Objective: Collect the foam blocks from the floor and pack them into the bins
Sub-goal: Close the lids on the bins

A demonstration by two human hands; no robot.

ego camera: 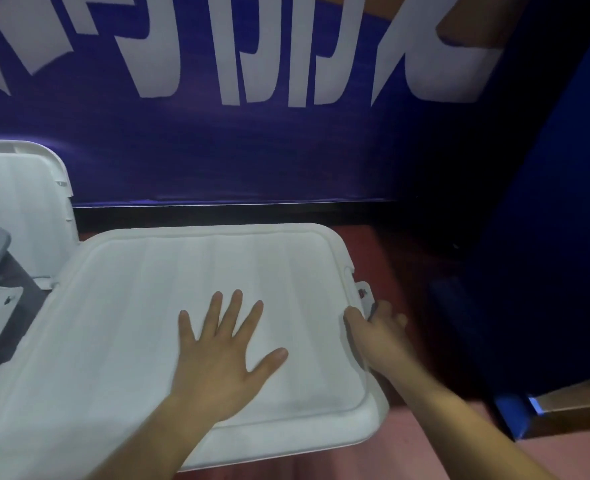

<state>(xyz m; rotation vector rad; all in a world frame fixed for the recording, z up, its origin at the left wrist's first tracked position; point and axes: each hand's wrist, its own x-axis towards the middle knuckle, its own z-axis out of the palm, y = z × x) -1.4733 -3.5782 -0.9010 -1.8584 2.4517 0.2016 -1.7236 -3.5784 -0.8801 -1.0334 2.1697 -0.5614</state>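
My left hand [217, 358] at frame centre, fingers spread wide on the white bin lid [124, 306], my right hand [378, 332], fingers curled gripping its right edge.

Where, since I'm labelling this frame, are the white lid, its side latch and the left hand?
white lid [131, 306], head view, ribbed top
side latch [365, 289], head view, upper tab
left hand [217, 362], head view, back of hand
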